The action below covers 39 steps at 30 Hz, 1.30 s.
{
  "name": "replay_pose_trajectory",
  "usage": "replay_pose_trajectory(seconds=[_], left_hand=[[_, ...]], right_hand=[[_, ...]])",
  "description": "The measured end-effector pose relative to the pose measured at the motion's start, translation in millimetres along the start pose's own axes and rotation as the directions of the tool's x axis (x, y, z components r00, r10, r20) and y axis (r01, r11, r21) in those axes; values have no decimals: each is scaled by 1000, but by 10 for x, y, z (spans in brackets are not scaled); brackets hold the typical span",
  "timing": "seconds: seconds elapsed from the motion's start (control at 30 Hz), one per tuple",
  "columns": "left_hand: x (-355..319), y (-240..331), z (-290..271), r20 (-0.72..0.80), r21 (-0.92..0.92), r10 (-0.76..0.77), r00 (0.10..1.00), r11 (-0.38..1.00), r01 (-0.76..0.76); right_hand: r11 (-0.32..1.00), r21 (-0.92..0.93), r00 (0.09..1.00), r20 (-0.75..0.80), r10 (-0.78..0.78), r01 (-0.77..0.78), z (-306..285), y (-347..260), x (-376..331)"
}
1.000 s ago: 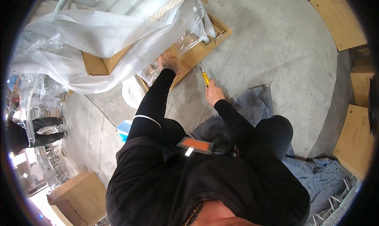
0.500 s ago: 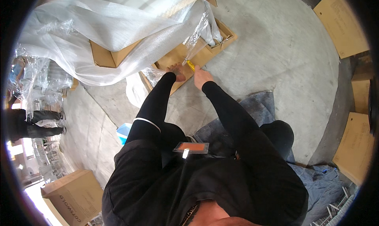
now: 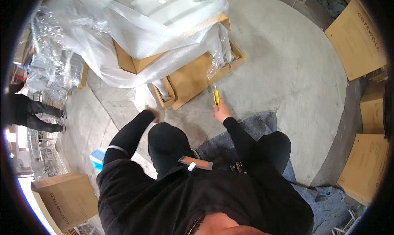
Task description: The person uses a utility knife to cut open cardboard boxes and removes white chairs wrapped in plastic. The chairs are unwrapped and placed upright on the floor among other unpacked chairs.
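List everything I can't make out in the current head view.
All in the head view:
Left hand: blurred, so whether it grips anything is unclear.
Yellow knife: lower handle hidden by the right hand.
White wrap: its folds veil what lies beneath.
Other person: head cut off by the dark left rim.

1 left hand [image 3: 152,113], 1 right hand [image 3: 222,111], 1 yellow cutter [image 3: 216,96], 1 open cardboard tray [image 3: 191,83]
Floor [image 3: 303,99]: 3 cartons [image 3: 357,40] along the right edge, 1 carton [image 3: 67,200] by the lower left corner, 1 other person [image 3: 39,112] at the left edge.
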State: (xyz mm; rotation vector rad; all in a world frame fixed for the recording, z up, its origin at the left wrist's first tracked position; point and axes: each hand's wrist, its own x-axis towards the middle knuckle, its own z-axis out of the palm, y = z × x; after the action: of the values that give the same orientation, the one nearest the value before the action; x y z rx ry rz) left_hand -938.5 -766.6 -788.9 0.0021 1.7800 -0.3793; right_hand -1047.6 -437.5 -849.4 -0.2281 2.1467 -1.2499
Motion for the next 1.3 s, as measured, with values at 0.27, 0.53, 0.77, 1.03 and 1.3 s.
replay_pose_trajectory(seconds=[0.27, 0.53, 0.77, 1.03, 1.3], left_hand=[[-1749, -878, 1497, 55, -419, -276, 960, 866, 273], [-1282, 188, 663, -669, -741, -458, 585, 475, -475], [-1681, 923, -198, -977, -23, 92, 193, 852, -523], [-2024, 867, 258, -952, 12, 207, 227, 763, -646], [-2843, 876, 670, -959, -247, -14, 282, 529, -812]], right_hand=[[803, 596, 916, 334, -221, -24, -1029, -562, -384], [731, 683, 864, 358, -353, 16, -1076, -729, -578], [681, 732, 835, 377, -401, -4, -1088, -716, -678], [647, 757, 909, 330, -255, -93, -1032, -775, -1300], [562, 750, 926, 366, 86, -349, -988, -1012, -1897]])
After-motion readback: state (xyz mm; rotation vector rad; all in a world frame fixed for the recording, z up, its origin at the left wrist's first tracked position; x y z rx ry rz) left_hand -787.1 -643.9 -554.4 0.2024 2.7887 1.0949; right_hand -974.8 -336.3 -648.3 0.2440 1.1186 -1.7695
